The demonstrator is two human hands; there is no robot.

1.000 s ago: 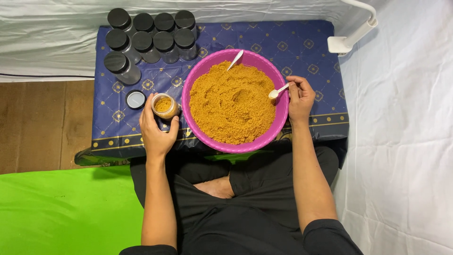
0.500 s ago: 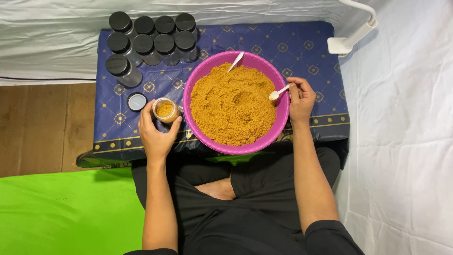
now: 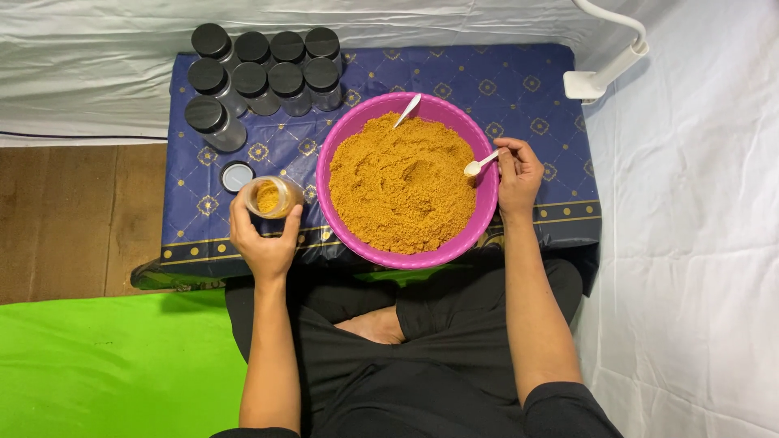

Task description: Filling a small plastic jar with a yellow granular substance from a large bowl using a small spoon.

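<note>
Hands hold jar (image 3: 270, 197) and spoon (image 3: 480, 165) beside pink bowl (image 3: 341, 138).

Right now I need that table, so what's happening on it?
A seated person's left hand holds an open small jar, partly filled with orange-brown powder. The right hand holds a white spoon over the pink bowl of the same powder. A second spoon stands in it. Black-lidded jars wait behind; a loose lid lies nearby.

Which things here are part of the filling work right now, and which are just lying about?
In use:
left hand
open jar
right hand
white spoon
pink bowl of orange powder
loose lid

Lying about:
capped jars
second spoon
white clamp
</note>
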